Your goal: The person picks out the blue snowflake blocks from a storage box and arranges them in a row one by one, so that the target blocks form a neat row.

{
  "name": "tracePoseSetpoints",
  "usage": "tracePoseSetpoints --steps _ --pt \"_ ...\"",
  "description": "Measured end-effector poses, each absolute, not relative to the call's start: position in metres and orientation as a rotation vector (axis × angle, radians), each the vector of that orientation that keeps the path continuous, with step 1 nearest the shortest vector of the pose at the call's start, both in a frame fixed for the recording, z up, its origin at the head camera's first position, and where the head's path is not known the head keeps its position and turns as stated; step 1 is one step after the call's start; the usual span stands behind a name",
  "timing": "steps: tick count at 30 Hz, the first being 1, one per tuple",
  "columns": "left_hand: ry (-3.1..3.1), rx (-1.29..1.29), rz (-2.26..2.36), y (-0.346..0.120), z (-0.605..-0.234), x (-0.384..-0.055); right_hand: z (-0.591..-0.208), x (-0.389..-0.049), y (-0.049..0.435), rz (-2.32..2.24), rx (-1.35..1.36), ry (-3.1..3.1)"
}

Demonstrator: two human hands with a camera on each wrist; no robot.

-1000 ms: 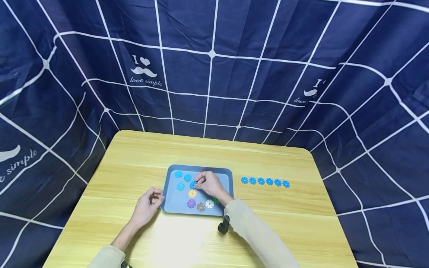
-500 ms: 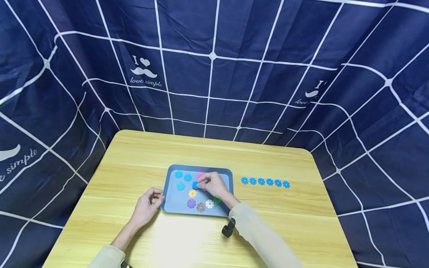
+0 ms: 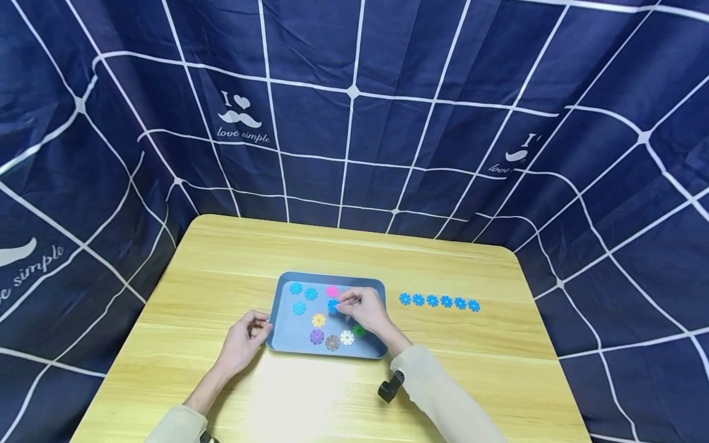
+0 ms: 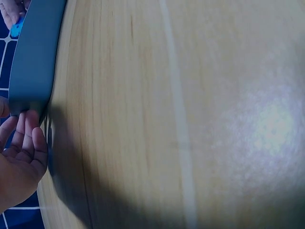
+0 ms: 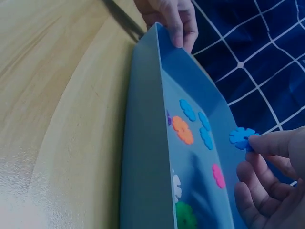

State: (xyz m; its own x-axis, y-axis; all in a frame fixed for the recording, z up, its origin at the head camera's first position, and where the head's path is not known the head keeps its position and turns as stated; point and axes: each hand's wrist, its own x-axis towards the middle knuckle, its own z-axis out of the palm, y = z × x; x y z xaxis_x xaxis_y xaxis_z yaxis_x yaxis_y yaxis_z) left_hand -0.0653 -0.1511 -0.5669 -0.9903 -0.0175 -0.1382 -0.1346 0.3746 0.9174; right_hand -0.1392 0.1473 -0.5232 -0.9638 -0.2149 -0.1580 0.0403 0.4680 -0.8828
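Note:
Between thumb and forefinger, my right hand [image 3: 365,307] pinches a blue snowflake building disc [image 5: 242,137], raised above the tray. My left hand [image 3: 244,341] grips the left end of the blue-grey tray [image 3: 282,341], its thumb over the wall, as the right wrist view shows. Three light blue discs [image 3: 299,308] lie at the tray's far left. A pink disc [image 3: 332,291] is near the back wall, and an orange-yellow disc [image 3: 318,320] sits mid-tray. Along the front are a purple disc [image 3: 317,336], a brown disc [image 3: 332,343], a white disc [image 3: 346,337] and a green disc [image 3: 359,331].
To the right of the tray, several blue discs [image 3: 446,301] lie in a row on the wooden table [image 3: 487,363]. A dark blue curtain [image 3: 310,123] with white lines surrounds the table's back and sides.
My right hand has moved right across the tray, carrying the blue disc off the spot above the orange-yellow one. The pink disc has come into full view. My left hand stays on the tray.

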Motion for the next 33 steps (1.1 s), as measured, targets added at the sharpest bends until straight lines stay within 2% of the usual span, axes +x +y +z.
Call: tracePoseSetpoints --steps 16,33 --pt "2.512 -0.144 1.708 -0.150 -0.565 -0.065 -0.512 -0.127 0.182 -1.603 -0.014 2.451" --pt "2.516 -0.129 1.701 -0.152 -0.568 -0.065 -0.511 -0.114 0.256 -1.821 0.228 2.439"
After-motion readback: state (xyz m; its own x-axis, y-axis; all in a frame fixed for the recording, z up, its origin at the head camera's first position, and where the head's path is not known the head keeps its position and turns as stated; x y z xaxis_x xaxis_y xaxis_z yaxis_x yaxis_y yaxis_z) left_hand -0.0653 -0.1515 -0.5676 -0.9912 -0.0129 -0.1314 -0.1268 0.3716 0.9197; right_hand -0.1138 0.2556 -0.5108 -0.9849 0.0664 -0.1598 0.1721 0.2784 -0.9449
